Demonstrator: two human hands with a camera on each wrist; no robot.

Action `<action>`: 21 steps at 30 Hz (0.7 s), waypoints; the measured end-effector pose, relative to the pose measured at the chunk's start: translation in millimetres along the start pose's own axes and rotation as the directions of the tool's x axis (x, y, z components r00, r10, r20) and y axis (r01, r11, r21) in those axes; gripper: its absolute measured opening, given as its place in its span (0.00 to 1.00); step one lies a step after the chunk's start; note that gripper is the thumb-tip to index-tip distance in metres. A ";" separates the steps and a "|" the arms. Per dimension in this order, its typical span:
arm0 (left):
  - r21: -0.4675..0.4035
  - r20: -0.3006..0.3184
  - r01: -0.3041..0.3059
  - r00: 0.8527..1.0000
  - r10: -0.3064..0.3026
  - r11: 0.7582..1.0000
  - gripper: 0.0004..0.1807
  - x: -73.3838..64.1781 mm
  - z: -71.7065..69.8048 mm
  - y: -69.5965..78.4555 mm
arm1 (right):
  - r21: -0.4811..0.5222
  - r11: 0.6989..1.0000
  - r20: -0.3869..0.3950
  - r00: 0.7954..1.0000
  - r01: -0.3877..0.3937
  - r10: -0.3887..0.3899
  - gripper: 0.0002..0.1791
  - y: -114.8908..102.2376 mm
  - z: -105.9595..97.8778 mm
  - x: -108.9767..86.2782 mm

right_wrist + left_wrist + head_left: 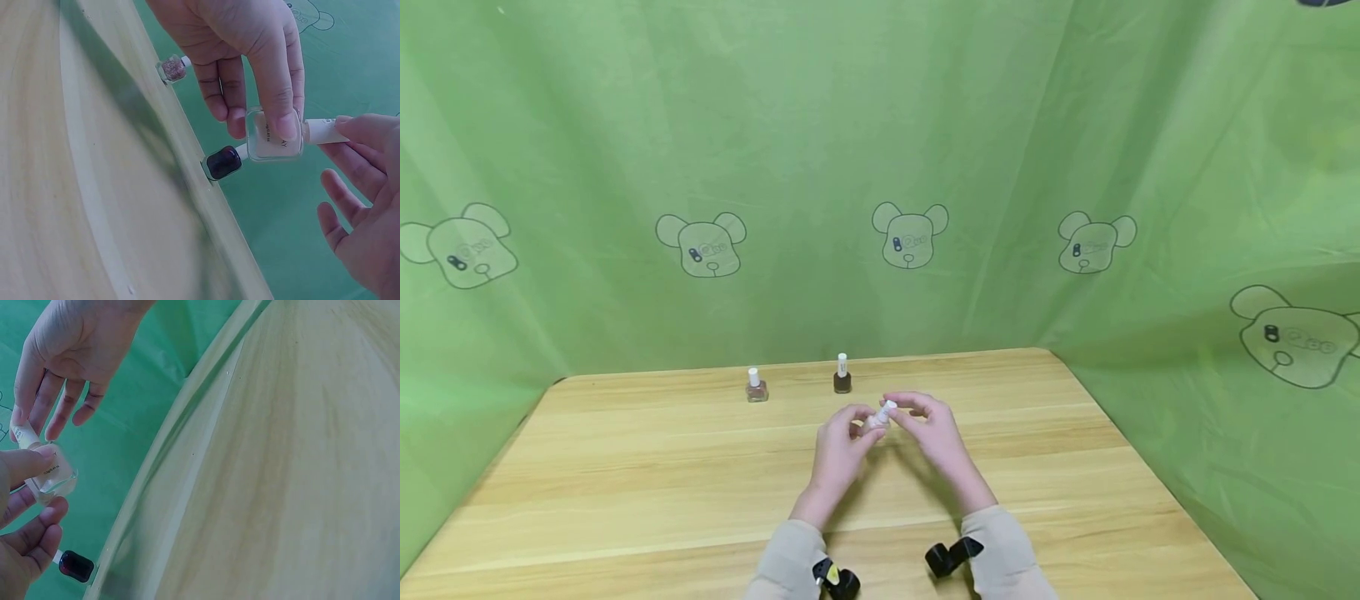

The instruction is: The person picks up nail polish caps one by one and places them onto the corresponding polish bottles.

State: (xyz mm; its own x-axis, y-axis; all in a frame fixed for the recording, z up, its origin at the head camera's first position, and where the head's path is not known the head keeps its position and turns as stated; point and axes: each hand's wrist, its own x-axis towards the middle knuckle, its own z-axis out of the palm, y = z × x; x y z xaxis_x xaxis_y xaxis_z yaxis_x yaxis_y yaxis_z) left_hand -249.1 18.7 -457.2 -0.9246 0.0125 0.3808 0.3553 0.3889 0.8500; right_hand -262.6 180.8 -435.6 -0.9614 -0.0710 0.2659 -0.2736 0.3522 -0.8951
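Observation:
Between both hands, held above the table, is a nail polish bottle [259, 144] of clear glass with pale pink contents and a white cap [322, 131]. My left hand [837, 450] pinches the glass body between thumb and fingers; in the right wrist view the left thumb lies flat over the label. The cap is pinched by the thumb and index finger of my right hand [934, 433], whose other fingers are spread loosely in the right wrist view. Cap and bottle look joined, and the bottle is tilted.
Toward the table's back edge stand two more nail polish bottles: a glittery mauve one [757, 390] on the left and a dark one [842, 382] nearer the middle, both white-capped. Behind the wooden table [647, 492] hangs a green curtain [805, 167] with bear-head prints.

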 end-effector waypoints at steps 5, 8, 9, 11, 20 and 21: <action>0.001 0.006 -0.004 1.000 0.004 1.000 0.14 0.0 0.6 -0.6 | -0.012 1.000 -0.043 0.999 -0.007 0.006 0.13 -2.5 1.6 0.1; 0.004 0.012 -0.005 1.000 0.005 1.000 0.15 0.2 1.2 -0.9 | -0.013 1.000 -0.078 0.997 -0.001 0.000 0.11 -2.4 2.5 1.0; 0.003 0.013 -0.005 1.000 0.005 1.000 0.15 0.3 1.3 -0.8 | -0.012 1.000 -0.091 0.996 0.001 -0.002 0.10 -2.1 2.8 1.4; 0.002 0.019 -0.003 1.000 0.003 1.000 0.15 0.0 1.4 0.2 | -0.009 1.000 -0.116 0.993 0.000 -0.001 0.09 -1.9 3.1 1.7; 0.020 0.023 -0.040 0.999 0.039 0.999 0.14 -1.7 2.6 4.3 | -0.033 0.999 -0.222 0.975 -0.021 0.013 0.10 -4.1 5.7 -1.2; 0.024 0.023 -0.047 0.999 0.046 0.999 0.14 -1.8 2.9 4.1 | -0.036 0.999 -0.228 0.973 -0.023 0.014 0.10 -3.9 6.0 -1.2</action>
State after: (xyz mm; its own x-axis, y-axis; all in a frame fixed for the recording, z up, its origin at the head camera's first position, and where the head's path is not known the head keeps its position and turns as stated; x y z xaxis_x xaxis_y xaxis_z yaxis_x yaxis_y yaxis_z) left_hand -246.4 22.9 -455.5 -0.9100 0.0518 0.4113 0.3950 0.4094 0.8224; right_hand -260.6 173.9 -434.6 -0.9330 0.1490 0.3276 -0.2499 0.3869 -0.8876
